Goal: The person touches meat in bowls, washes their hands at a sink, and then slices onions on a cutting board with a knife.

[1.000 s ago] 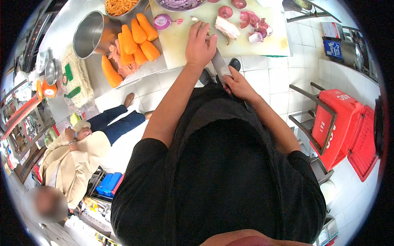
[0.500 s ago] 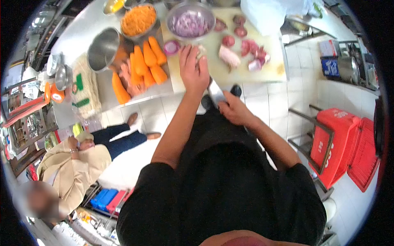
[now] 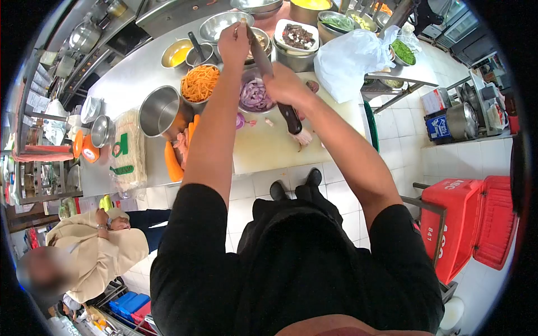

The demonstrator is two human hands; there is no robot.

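My right hand (image 3: 284, 84) is closed round the knife (image 3: 259, 58) where blade and handle meet. Its dark handle points back toward me and the blade slants up and left. Near the blade's far end, my left hand (image 3: 232, 46) is raised with fingers pressed together; a small pale bit shows at the fingertips, too small to name. Below the hands are a bowl of chopped purple onion (image 3: 256, 95) and the pale cutting board (image 3: 260, 151). A pinkish-white piece (image 3: 302, 138) lies on the board beside the knife handle.
Shredded carrot (image 3: 200, 83), an empty steel pot (image 3: 162, 112), whole carrots (image 3: 172, 162) and bagged noodles (image 3: 128, 145) are to the left. More bowls and a white plastic bag (image 3: 347, 61) lie beyond. A co-worker (image 3: 98, 249) is at lower left; a red crate (image 3: 454, 224) stands right.
Both my hands have moved forward from the board's near edge to above the bowls, the knife along with my right hand. The view has shifted to show more of the table's far side.
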